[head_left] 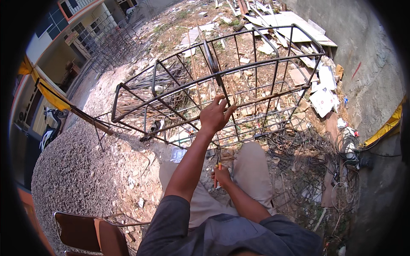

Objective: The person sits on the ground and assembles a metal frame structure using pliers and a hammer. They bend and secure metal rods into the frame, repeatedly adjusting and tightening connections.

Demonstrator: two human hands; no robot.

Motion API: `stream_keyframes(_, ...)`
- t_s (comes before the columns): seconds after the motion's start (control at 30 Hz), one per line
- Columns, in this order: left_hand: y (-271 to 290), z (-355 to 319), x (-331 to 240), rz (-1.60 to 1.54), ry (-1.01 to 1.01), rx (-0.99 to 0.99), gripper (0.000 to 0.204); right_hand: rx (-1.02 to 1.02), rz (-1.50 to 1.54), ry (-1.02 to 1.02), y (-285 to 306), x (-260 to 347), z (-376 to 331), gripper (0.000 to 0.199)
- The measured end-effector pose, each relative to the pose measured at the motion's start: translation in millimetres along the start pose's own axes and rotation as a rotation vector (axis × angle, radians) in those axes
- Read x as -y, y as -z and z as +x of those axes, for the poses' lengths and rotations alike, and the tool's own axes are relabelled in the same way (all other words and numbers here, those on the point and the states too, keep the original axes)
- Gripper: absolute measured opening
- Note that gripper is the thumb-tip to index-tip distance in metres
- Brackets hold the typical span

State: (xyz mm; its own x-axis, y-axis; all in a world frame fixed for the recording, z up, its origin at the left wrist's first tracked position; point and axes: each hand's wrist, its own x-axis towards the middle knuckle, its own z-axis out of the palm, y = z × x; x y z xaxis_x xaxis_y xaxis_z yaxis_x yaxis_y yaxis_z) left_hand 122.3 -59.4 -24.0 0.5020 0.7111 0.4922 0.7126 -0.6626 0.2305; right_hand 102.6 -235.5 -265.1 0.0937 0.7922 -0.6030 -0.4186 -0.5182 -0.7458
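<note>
A long cage of steel reinforcing bars [171,94] lies across the view in front of me, with rectangular stirrups spaced along it. My left hand [215,114] reaches over its near side, fingers apart and bent near an upright stirrup bar; I cannot make out anything held in it. Lower down, between my knees, my right hand [221,176] is closed round the orange-red handles of pliers [219,165]. Their dark jaws point away from me, toward the near lower bars. Several extra stirrups [209,55] hang bunched over the top bar in the middle.
A gravel heap [72,175] rises at left, with a brown chair [83,232] nearer me. Tangled wire [299,149] lies at right beside a concrete wall [369,55]. Loose rods [149,85] and broken boards [294,25] lie beyond. A motorcycle [50,126] stands far left.
</note>
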Motion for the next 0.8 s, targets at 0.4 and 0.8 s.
stream_keyframes(0.4, 7.8, 7.8, -4.2, -0.030, 0.039, 0.183, 0.056, -0.034, -0.055, 0.002, -9.3, -20.8, 14.5, 0.019)
stream_keyframes(0.8, 3.4, 28.4, -6.2, -0.042, 0.041, 0.223, 0.060, -0.005, -0.238, -0.038, -16.0, -25.2, 15.2, 0.020)
